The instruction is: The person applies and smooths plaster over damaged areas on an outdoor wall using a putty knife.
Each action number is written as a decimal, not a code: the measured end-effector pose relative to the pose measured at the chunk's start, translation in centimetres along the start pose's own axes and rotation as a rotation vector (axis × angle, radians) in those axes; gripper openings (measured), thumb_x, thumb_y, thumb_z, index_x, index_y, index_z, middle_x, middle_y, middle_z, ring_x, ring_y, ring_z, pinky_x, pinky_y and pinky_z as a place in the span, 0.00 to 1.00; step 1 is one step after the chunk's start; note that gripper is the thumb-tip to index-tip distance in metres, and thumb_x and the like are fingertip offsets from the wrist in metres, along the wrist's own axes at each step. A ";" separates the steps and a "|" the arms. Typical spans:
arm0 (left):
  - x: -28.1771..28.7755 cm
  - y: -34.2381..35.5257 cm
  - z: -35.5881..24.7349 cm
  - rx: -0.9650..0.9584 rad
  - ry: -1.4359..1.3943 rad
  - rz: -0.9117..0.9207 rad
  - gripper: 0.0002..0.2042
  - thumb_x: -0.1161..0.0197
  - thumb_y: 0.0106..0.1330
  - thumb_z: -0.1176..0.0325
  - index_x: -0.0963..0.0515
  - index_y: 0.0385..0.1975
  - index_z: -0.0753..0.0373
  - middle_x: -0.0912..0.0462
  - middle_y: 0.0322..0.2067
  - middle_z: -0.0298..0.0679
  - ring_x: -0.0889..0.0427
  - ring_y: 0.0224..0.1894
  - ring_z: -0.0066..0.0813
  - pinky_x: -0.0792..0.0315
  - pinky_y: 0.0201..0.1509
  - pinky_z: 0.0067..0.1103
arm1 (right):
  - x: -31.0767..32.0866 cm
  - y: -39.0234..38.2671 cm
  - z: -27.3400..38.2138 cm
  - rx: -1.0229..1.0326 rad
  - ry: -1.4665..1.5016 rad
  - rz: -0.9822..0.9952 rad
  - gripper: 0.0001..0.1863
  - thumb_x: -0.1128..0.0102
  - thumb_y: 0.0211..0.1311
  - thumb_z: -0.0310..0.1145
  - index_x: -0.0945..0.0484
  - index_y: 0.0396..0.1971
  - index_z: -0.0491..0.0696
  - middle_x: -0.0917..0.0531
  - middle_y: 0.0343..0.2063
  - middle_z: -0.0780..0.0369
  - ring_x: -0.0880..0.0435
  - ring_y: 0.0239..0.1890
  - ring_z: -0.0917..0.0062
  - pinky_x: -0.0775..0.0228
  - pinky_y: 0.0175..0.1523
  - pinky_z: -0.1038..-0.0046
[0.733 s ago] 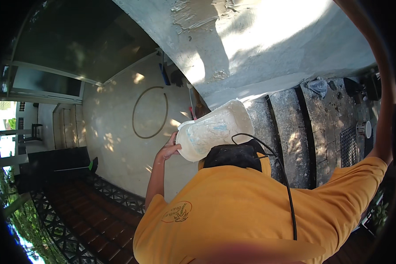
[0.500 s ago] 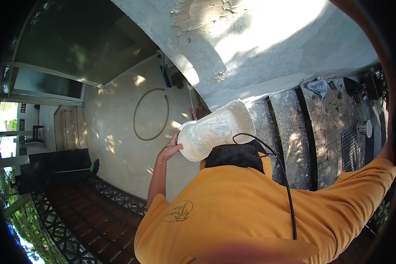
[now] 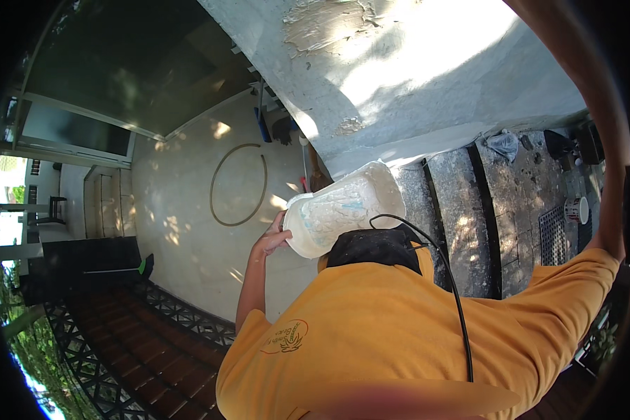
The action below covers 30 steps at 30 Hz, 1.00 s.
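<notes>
My left hand (image 3: 272, 236) is closed on the left rim of a white plastic tub (image 3: 302, 241), thumb over the edge. Smeared inside the tub is whitish paste (image 3: 339, 208) with pale blue streaks. The tub is tilted in front of my waist, close beneath the wall. My right forearm (image 3: 598, 77) is raised along the right side and leaves the picture at the top, so the hand itself is out of sight. Above the tub stands a rough pale wall (image 3: 399, 105), with a patch of uneven beige coating (image 3: 329, 28) near the top.
Stone steps (image 3: 462, 224) with dark edges lie at the right, holding a white bucket (image 3: 576, 210), a grate (image 3: 553, 236) and a plastic bag (image 3: 504, 145). A hose (image 3: 213, 189) curls on the pale floor. A black cable (image 3: 455, 294) hangs over my shirt. Railing stands lower left.
My raised right forearm has shifted a little to the left at the top. The view has moved slightly, while my left hand keeps its hold on the tub.
</notes>
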State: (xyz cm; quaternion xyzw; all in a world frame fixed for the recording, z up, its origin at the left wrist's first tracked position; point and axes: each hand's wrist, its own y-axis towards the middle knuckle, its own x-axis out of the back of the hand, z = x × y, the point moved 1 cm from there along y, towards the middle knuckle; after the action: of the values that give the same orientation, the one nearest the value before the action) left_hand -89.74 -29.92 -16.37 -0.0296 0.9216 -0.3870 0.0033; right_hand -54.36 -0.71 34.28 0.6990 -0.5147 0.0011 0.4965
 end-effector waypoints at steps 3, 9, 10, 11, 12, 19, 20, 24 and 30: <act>-0.2 -0.2 -0.7 -0.030 -0.011 0.026 0.41 0.39 0.54 0.72 0.49 0.72 0.52 0.27 0.57 0.42 0.21 0.52 0.33 0.20 0.44 0.28 | 0.7 -0.7 1.2 -0.095 -0.022 0.026 0.07 0.29 0.53 0.32 0.14 0.34 0.52 0.12 0.31 0.66 0.18 0.35 0.80 0.28 0.43 0.73; 0.1 0.1 -0.4 -0.060 -0.036 0.034 0.40 0.38 0.56 0.72 0.47 0.71 0.51 0.30 0.60 0.41 0.21 0.54 0.34 0.19 0.49 0.30 | -5.4 -9.6 -2.2 -0.299 0.200 0.116 0.19 0.33 0.59 0.35 0.16 0.52 0.58 0.14 0.47 0.66 0.16 0.50 0.73 0.27 0.59 0.69; 0.1 0.1 -0.3 -0.061 -0.020 0.028 0.40 0.38 0.56 0.72 0.47 0.71 0.51 0.28 0.59 0.41 0.21 0.53 0.34 0.19 0.48 0.30 | -6.0 -9.6 -2.0 -0.276 0.196 0.103 0.19 0.33 0.59 0.35 0.16 0.52 0.59 0.14 0.47 0.66 0.16 0.50 0.74 0.27 0.58 0.69; 0.1 0.2 -0.2 -0.062 -0.018 0.023 0.40 0.38 0.56 0.72 0.47 0.71 0.51 0.28 0.59 0.41 0.21 0.53 0.34 0.19 0.48 0.30 | -6.5 -9.5 -1.8 -0.255 0.190 0.088 0.19 0.32 0.59 0.35 0.16 0.52 0.59 0.14 0.48 0.66 0.16 0.50 0.74 0.27 0.58 0.69; 0.1 0.3 -0.1 -0.058 -0.028 0.027 0.40 0.38 0.56 0.72 0.47 0.71 0.50 0.27 0.57 0.42 0.20 0.53 0.33 0.19 0.48 0.30 | -6.8 -9.3 -1.7 -0.258 0.191 0.085 0.19 0.32 0.59 0.35 0.16 0.52 0.59 0.14 0.48 0.66 0.16 0.50 0.74 0.27 0.58 0.69; 0.0 -0.4 -0.4 0.011 -0.046 0.014 0.40 0.38 0.56 0.71 0.48 0.71 0.50 0.24 0.53 0.42 0.20 0.51 0.32 0.19 0.48 0.29 | -9.0 -9.7 -1.8 -0.249 0.202 0.003 0.20 0.31 0.57 0.35 0.15 0.51 0.59 0.13 0.47 0.66 0.16 0.49 0.74 0.26 0.56 0.70; 0.0 -0.5 -0.3 0.011 -0.047 0.013 0.40 0.38 0.56 0.71 0.48 0.71 0.50 0.24 0.53 0.42 0.20 0.51 0.32 0.19 0.48 0.29 | -9.1 -9.7 -1.7 -0.240 0.194 -0.012 0.20 0.31 0.57 0.35 0.15 0.51 0.58 0.13 0.47 0.66 0.16 0.49 0.75 0.25 0.56 0.70; 0.1 -0.5 0.0 0.015 -0.048 0.001 0.42 0.39 0.54 0.71 0.49 0.71 0.51 0.25 0.55 0.42 0.20 0.53 0.34 0.19 0.48 0.29 | -9.6 -8.2 0.1 -0.249 0.212 -0.043 0.20 0.30 0.56 0.33 0.15 0.51 0.57 0.13 0.46 0.66 0.16 0.50 0.75 0.24 0.55 0.71; 0.1 -0.6 0.3 0.014 -0.062 0.020 0.43 0.39 0.52 0.72 0.50 0.72 0.51 0.28 0.58 0.42 0.22 0.56 0.36 0.19 0.51 0.32 | -10.3 -7.2 2.3 -0.580 0.946 -0.174 0.21 0.29 0.56 0.29 0.17 0.52 0.48 0.14 0.48 0.60 0.15 0.45 0.79 0.20 0.52 0.78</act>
State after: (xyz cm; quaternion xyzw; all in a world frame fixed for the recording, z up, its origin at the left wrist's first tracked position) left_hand -89.84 -30.57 -16.21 -0.0326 0.9185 -0.3923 0.0359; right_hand -55.15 4.90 22.86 0.4971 -0.1556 0.1320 0.8433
